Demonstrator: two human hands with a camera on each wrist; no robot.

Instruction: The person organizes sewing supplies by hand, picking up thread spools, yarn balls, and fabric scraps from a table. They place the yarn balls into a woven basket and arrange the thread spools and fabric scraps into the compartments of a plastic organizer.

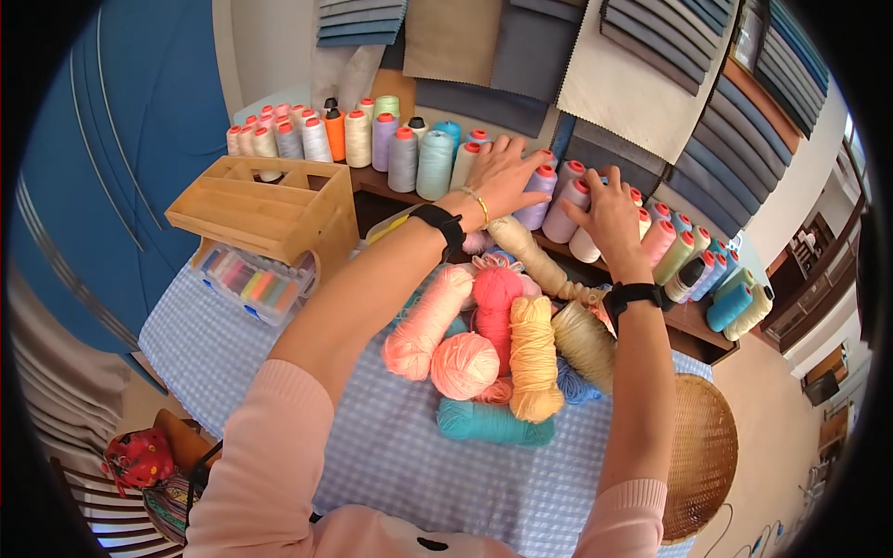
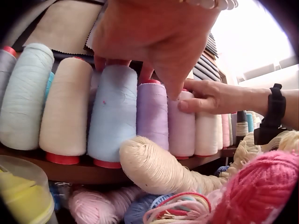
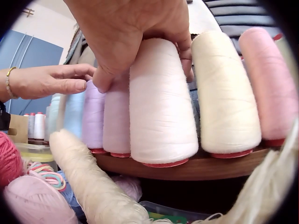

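My right hand (image 1: pixel 611 220) is at the row of thread cones at the back, its fingers bent round the far side of a white thread cone (image 3: pixel 162 107). The right thumb lies before a pale lavender cone (image 2: pixel 181 128) beside it. The left hand (image 1: pixel 498 177) spreads over the row, its fingers fairly straight. In the left wrist view, its fingertips reach behind a light blue cone (image 2: pixel 112 116) and a purple cone (image 2: pixel 153 116), and its thumb points down near the lavender one. A cream yarn skein (image 2: pixel 154 165) lies in front of the cones.
Yarn skeins and balls, including a yellow skein (image 1: pixel 533 358), are heaped on the checked cloth (image 1: pixel 372 465). A wooden organizer (image 1: pixel 265 209) stands left above a clear plastic box (image 1: pixel 256 284). A woven basket (image 1: pixel 702 456) is at the right. Fabric samples (image 1: pixel 642 79) hang behind.
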